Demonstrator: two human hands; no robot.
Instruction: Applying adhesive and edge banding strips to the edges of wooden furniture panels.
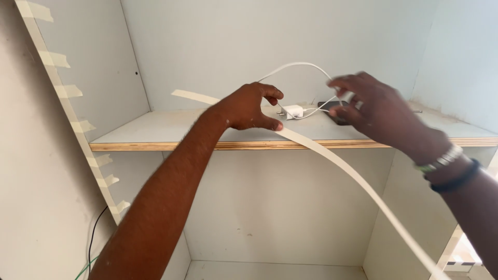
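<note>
Inside a pale cabinet, the left hand (254, 106) pinched a long edge-banding strip (332, 155) above the plywood shelf (155, 129); the right hand (371, 106) gripped a white charger cable (298, 65) over the shelf's charger plug (293, 111).

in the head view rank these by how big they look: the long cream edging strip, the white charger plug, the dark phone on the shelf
1. long cream edging strip, largest by far
2. dark phone, though the right hand hides much of it
3. white charger plug
The last two look close, so their order is unsure.

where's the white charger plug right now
In the head view the charger plug sits on the shelf near centre, between the left hand and right hand, its white cable looping up toward the right hand.
</note>
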